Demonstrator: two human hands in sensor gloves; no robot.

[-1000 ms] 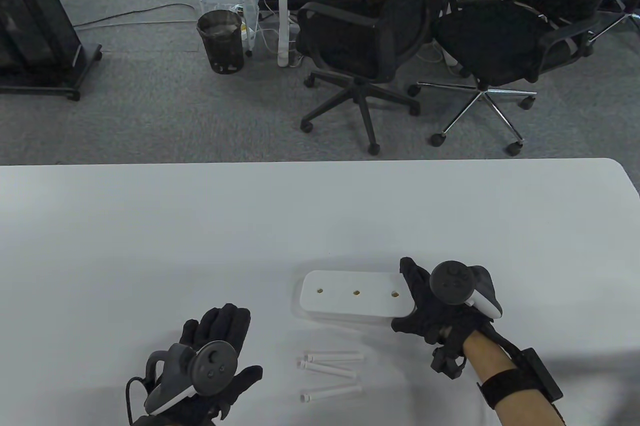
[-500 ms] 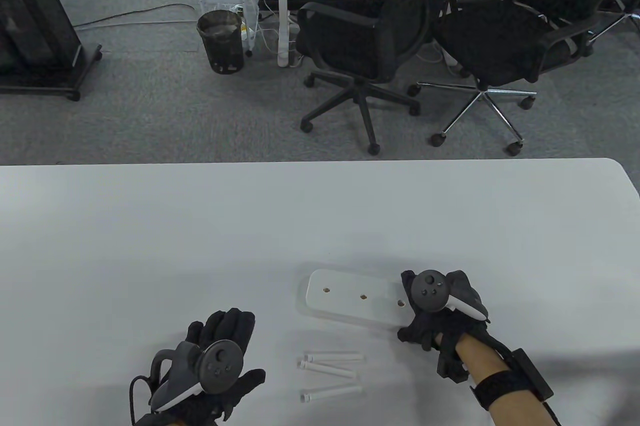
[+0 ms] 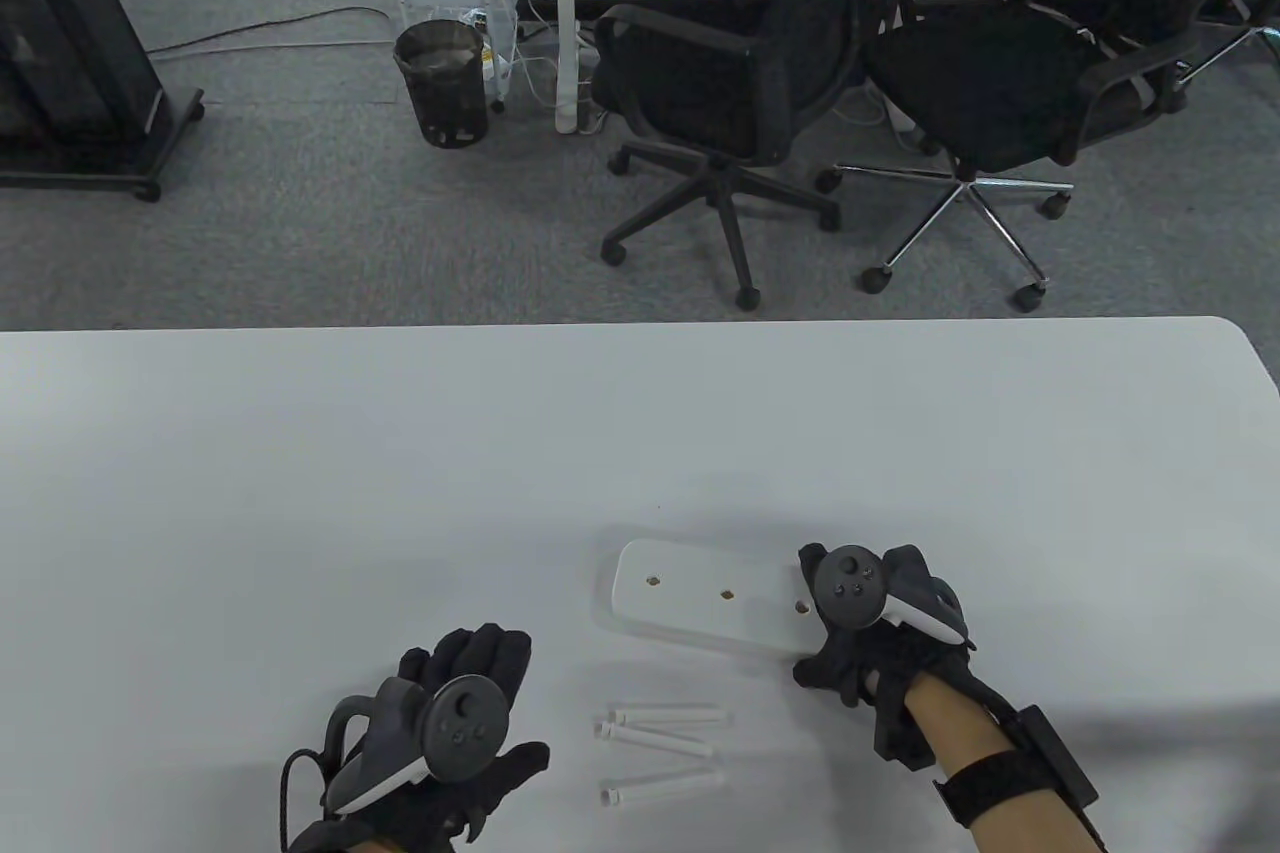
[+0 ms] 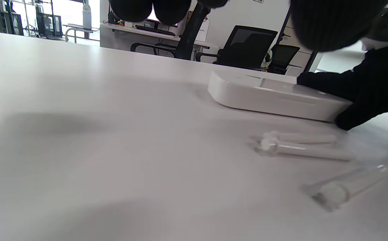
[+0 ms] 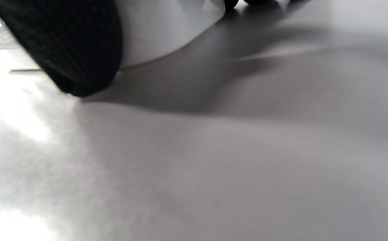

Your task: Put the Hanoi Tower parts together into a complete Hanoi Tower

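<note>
White base [image 3: 700, 598] gripped at its end by right hand [image 3: 870, 633]; left hand [image 3: 450, 723] open, empty; pegs [image 3: 660, 743] loose; next, judged: seat first peg upright.

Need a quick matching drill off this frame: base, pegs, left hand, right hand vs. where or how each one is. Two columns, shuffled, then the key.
Things:
1. white base
2. three pegs
3. left hand
4. right hand

States:
A. lying loose on the table, nearer the person than the base
B. grips the base's right end
C. flat on the table, three holes facing up, none filled
D. holds nothing, fingers spread, left of the pegs

Pairs: 1-C, 2-A, 3-D, 4-B
</note>
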